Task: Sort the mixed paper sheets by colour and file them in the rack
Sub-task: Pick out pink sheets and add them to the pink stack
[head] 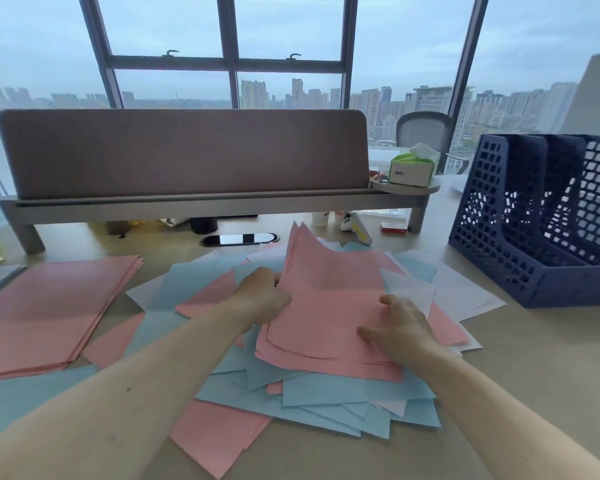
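Head view. Gripping left edge of pink bundle (pixel 326 306) with left hand (pixel 262 296), fingers curled round it. Resting right hand (pixel 400 330) on top of same bundle, fingers spread. Sits atop mixed pile (pixel 326 403) of blue, pink and white sheets, mid desk (pixel 534 375). Also seen: pink stack (pixel 49 306) at left, blue rack (pixel 492 237) at right, well apart from both hands.

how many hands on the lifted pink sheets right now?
2. The left hand grips the left edge of the pink sheets; the right hand rests on their lower right part. Neither is hidden.
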A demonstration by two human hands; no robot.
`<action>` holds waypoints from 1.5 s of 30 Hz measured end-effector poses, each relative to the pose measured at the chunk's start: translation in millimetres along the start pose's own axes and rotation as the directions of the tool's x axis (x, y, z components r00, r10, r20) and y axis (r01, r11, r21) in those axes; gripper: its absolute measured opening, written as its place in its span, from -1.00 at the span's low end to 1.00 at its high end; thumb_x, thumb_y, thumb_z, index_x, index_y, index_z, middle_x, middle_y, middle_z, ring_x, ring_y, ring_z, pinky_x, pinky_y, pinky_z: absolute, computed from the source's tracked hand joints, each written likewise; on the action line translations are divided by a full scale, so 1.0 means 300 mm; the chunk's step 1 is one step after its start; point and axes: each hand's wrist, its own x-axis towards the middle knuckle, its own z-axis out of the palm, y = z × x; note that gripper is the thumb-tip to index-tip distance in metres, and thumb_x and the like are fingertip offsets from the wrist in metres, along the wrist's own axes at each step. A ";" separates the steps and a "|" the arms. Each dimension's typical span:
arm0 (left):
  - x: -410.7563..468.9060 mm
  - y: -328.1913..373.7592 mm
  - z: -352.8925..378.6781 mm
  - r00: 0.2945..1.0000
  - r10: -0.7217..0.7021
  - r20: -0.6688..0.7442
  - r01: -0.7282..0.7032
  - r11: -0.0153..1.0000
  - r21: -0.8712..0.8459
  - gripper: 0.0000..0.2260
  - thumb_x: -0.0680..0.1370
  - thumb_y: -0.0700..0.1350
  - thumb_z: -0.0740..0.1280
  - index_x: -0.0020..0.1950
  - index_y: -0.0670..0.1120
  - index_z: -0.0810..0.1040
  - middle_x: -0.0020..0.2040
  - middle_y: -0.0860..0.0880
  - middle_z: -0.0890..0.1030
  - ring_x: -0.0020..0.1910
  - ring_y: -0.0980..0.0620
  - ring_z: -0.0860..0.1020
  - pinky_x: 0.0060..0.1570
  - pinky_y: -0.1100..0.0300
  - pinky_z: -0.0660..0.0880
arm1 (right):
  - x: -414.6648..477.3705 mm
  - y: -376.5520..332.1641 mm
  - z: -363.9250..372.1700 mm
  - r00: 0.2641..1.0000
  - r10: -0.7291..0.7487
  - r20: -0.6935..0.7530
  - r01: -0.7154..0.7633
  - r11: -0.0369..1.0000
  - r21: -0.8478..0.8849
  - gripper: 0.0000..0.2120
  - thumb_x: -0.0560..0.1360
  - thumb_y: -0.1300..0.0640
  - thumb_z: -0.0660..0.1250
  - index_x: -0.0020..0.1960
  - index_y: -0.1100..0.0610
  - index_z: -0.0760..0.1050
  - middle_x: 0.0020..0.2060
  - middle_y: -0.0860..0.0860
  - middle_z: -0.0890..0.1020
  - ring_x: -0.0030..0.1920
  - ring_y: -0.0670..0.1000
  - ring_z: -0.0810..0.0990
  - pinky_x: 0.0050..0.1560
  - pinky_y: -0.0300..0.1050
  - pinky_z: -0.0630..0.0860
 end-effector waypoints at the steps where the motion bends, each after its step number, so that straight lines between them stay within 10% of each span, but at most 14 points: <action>1: -0.004 -0.011 -0.004 0.998 0.043 -0.042 -0.042 0.999 0.012 -0.84 0.53 -0.17 0.28 -0.10 -0.10 0.66 -0.13 -0.02 0.69 -0.13 -0.05 0.64 -0.07 0.07 0.59 | -0.001 0.002 -0.001 1.000 -0.001 -0.002 0.001 1.000 0.013 -0.23 0.42 -0.02 0.53 0.52 0.11 0.28 0.44 0.06 0.37 0.43 0.07 0.36 0.41 -0.10 0.29; 5: -0.022 -0.080 -0.092 0.952 0.125 -0.278 -0.139 0.990 -0.031 -0.85 0.53 -0.18 0.27 -0.15 -0.18 0.60 -0.24 -0.10 0.59 -0.24 -0.09 0.51 -0.22 0.09 0.45 | -0.006 0.024 -0.005 0.998 -0.014 -0.058 0.019 0.996 0.085 -0.25 0.44 -0.13 0.49 0.50 0.12 0.32 0.42 0.06 0.43 0.41 0.07 0.41 0.41 -0.06 0.33; 10: -0.114 -0.124 -0.197 0.956 0.020 -0.294 -0.172 0.846 -0.504 -0.81 0.63 -0.27 0.29 0.02 -0.06 0.67 -0.04 -0.08 0.73 -0.07 -0.10 0.67 0.04 -0.02 0.61 | -0.013 -0.051 -0.030 0.993 -0.058 -0.105 0.089 0.945 0.316 -0.29 0.48 -0.30 0.35 0.48 0.10 0.37 0.36 0.01 0.51 0.31 0.03 0.51 0.30 -0.02 0.45; 15: -0.165 -0.124 -0.197 0.952 0.058 -0.301 -0.247 0.727 -0.641 -0.78 0.65 -0.26 0.26 0.14 -0.01 0.65 0.06 -0.04 0.73 0.01 -0.07 0.66 0.09 -0.02 0.58 | -0.059 -0.258 -0.019 0.980 -0.188 -0.066 0.182 0.707 0.683 -0.77 0.56 0.14 0.39 0.20 -0.01 0.51 0.06 0.00 0.69 -0.04 -0.04 0.69 -0.04 -0.09 0.65; 25: -0.228 -0.191 -0.216 0.946 0.104 -0.306 -0.268 0.779 -0.566 -0.72 0.59 -0.18 0.38 0.26 0.09 0.56 0.10 0.11 0.70 0.09 0.06 0.67 0.14 0.02 0.58 | -0.130 -0.305 0.078 0.976 -0.202 -0.086 0.199 0.645 0.738 -0.82 0.59 0.19 0.35 0.12 -0.03 0.49 -0.08 -0.04 0.73 -0.07 0.03 0.70 0.00 0.02 0.61; 33: -0.276 -0.269 -0.277 0.966 0.063 -0.251 -0.157 0.914 -0.374 -0.74 0.63 -0.17 0.18 0.12 0.13 0.59 0.02 0.10 0.69 0.04 0.05 0.65 0.00 0.17 0.57 | -0.112 -0.420 0.155 0.969 -0.198 -0.149 0.245 0.854 0.459 -0.76 0.57 0.18 0.25 0.19 -0.04 0.51 -0.02 -0.04 0.67 -0.02 0.05 0.64 0.06 0.03 0.57; 37: -0.286 -0.407 -0.526 0.930 -0.058 -0.363 -0.051 0.958 -0.283 -0.79 0.60 -0.08 0.25 0.19 0.02 0.58 0.10 -0.03 0.65 0.06 -0.06 0.61 0.13 -0.01 0.55 | -0.096 -0.630 0.248 0.966 -0.255 -0.048 0.248 0.856 0.453 -0.92 0.48 0.15 0.33 -0.14 0.08 0.61 -0.21 0.04 0.71 -0.13 0.14 0.69 -0.05 0.12 0.65; 42: -0.353 -0.648 -0.868 0.871 -0.173 -0.460 0.180 0.983 -0.029 -0.76 0.66 -0.07 0.22 -0.15 -0.10 0.56 -0.17 -0.09 0.58 -0.25 -0.01 0.52 -0.30 0.18 0.39 | -0.091 -0.950 0.492 0.927 -0.335 0.169 0.247 0.884 0.398 -0.88 0.48 0.11 0.40 -0.14 0.16 0.65 -0.18 0.09 0.73 -0.21 0.10 0.71 -0.11 -0.03 0.67; 45: -0.357 -0.786 -1.014 0.851 -0.212 -0.481 0.318 0.936 0.150 -0.72 0.68 -0.01 0.16 -0.10 -0.09 0.55 -0.10 -0.10 0.58 -0.15 -0.07 0.54 -0.23 0.13 0.36 | -0.083 -1.093 0.655 0.911 -0.329 0.248 0.222 0.898 0.379 -0.81 0.50 0.16 0.42 -0.22 0.26 0.59 -0.22 0.18 0.70 -0.30 0.09 0.67 -0.31 -0.14 0.65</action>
